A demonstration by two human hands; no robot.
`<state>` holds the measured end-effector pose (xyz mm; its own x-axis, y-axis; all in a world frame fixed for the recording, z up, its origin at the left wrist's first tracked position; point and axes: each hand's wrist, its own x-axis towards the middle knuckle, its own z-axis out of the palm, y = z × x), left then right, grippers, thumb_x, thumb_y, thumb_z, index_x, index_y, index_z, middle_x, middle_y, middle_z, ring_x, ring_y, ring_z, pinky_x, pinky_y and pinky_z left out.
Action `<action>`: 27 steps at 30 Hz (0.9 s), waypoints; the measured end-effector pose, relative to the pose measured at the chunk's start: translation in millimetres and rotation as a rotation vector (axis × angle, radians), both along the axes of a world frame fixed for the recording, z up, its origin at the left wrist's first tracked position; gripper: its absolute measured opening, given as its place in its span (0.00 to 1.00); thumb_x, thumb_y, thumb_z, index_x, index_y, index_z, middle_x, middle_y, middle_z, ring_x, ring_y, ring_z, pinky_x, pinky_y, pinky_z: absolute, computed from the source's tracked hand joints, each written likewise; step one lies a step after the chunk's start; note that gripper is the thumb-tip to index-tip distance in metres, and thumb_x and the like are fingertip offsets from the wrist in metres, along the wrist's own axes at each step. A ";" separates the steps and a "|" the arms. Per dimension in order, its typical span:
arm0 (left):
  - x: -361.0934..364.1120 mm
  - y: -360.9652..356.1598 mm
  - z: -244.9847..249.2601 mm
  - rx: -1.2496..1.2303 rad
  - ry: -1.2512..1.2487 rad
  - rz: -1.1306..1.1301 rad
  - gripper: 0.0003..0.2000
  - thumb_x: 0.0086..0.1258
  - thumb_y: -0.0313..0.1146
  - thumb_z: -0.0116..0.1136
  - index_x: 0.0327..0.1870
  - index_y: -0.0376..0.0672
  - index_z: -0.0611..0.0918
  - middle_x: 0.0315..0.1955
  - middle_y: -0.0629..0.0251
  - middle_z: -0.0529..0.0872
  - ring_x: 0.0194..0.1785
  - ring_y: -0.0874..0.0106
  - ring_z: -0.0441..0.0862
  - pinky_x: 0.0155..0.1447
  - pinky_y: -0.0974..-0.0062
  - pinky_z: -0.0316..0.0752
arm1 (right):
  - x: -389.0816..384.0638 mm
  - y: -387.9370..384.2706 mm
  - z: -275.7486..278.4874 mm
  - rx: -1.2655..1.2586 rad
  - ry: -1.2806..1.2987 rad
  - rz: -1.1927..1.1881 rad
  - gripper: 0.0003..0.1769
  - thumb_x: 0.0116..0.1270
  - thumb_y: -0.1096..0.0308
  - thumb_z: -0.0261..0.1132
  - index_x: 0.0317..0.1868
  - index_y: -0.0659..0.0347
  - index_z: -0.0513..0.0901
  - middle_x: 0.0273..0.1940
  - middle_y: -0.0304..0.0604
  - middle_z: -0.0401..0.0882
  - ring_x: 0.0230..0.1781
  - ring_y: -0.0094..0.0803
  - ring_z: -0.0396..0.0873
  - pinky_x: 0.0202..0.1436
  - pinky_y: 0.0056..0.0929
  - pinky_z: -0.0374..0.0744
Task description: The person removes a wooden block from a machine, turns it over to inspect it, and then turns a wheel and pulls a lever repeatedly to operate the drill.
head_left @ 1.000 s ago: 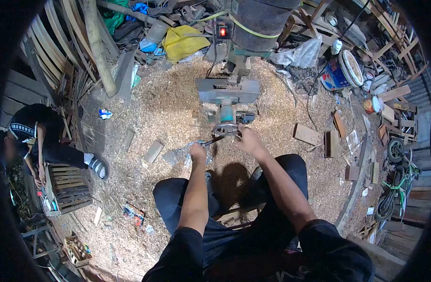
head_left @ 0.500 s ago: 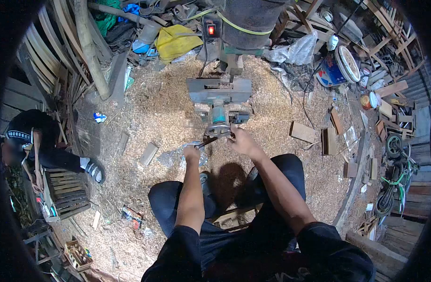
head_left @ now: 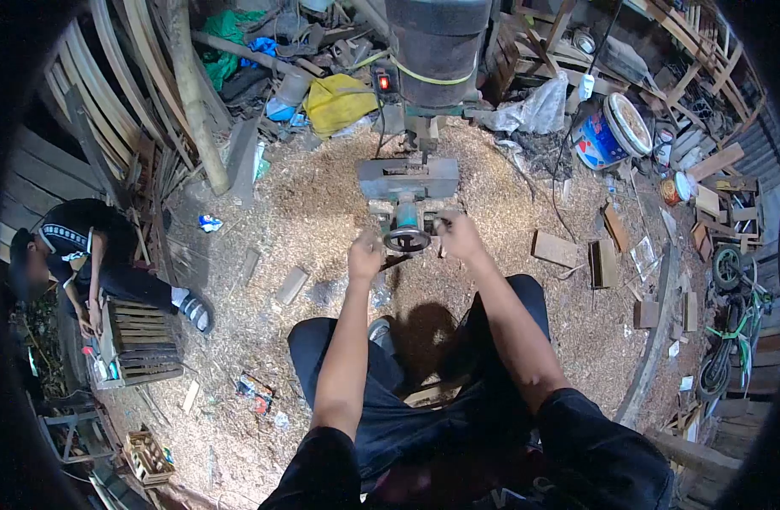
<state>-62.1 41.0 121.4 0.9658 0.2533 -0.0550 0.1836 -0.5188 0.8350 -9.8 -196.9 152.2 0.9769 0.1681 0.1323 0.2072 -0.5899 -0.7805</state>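
Note:
A machine with a grey metal work table [head_left: 445, 177] stands in front of me, and below it is a round handwheel [head_left: 407, 241] on a teal housing [head_left: 406, 214]. My left hand [head_left: 365, 256] is curled closed just left of the wheel; what its fingers hold, if anything, is hidden. On the other side, my right hand [head_left: 462, 237] is closed at a small dark knob [head_left: 443, 224] right of the housing. Under the wheel a dark lever [head_left: 396, 263] sticks out, apart from both hands.
Wood shavings [head_left: 313, 204] cover the floor. Wood blocks [head_left: 555, 249] lie to the right, another block [head_left: 292, 285] to the left. A person [head_left: 93, 255] sits at the far left by a slatted crate [head_left: 144, 340]. A paint bucket [head_left: 611, 132] and a small bike [head_left: 734, 327] are at right.
My left hand has left the dark lever and risen beside the wheel. My right hand has moved from the wheel rim up to the knob. The view has shifted slightly.

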 end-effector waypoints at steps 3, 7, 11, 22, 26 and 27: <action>11.4 -12.0 80.9 -0.154 -0.163 0.007 0.17 0.69 0.32 0.58 0.55 0.33 0.80 0.48 0.47 0.85 0.55 0.60 0.83 0.59 0.66 0.75 | 11.7 -14.3 54.3 0.236 -0.007 -0.149 0.13 0.67 0.66 0.62 0.45 0.69 0.83 0.33 0.52 0.86 0.32 0.37 0.84 0.38 0.34 0.79; 39.2 -25.3 198.6 -0.258 -0.441 -0.105 0.22 0.74 0.38 0.55 0.62 0.32 0.75 0.57 0.47 0.80 0.60 0.58 0.78 0.64 0.64 0.72 | 49.0 -36.1 148.7 0.464 -0.134 -0.105 0.13 0.71 0.67 0.60 0.46 0.71 0.83 0.29 0.40 0.82 0.30 0.24 0.79 0.34 0.25 0.76; 92.4 -51.5 300.3 0.116 -1.066 -0.108 0.27 0.72 0.41 0.56 0.65 0.31 0.69 0.63 0.44 0.73 0.68 0.53 0.68 0.72 0.60 0.60 | 89.8 -37.5 235.9 0.927 -0.152 -0.145 0.16 0.74 0.64 0.59 0.52 0.71 0.78 0.38 0.42 0.82 0.33 0.26 0.78 0.38 0.24 0.77; 178.0 -105.6 337.5 0.334 -1.383 -0.093 0.25 0.57 0.33 0.65 0.58 0.45 0.75 0.58 0.56 0.75 0.69 0.51 0.64 0.73 0.54 0.57 | 276.4 -56.3 221.1 0.566 -0.041 -0.144 0.48 0.71 0.28 0.38 0.65 0.68 0.72 0.56 0.58 0.78 0.56 0.42 0.76 0.62 0.40 0.71; 180.1 -105.9 336.6 0.358 -1.400 -0.093 0.25 0.57 0.32 0.65 0.59 0.44 0.74 0.58 0.55 0.75 0.69 0.50 0.64 0.73 0.54 0.56 | 286.4 -30.9 264.0 0.707 0.120 -0.116 0.53 0.70 0.26 0.33 0.64 0.71 0.73 0.63 0.60 0.73 0.65 0.49 0.71 0.66 0.44 0.66; 180.4 -107.0 336.4 0.358 -1.405 -0.087 0.25 0.57 0.32 0.64 0.59 0.44 0.74 0.58 0.55 0.75 0.68 0.50 0.64 0.73 0.54 0.56 | 312.5 -32.1 259.1 0.621 0.023 -0.125 0.55 0.69 0.25 0.31 0.64 0.74 0.72 0.63 0.61 0.73 0.64 0.49 0.71 0.66 0.46 0.67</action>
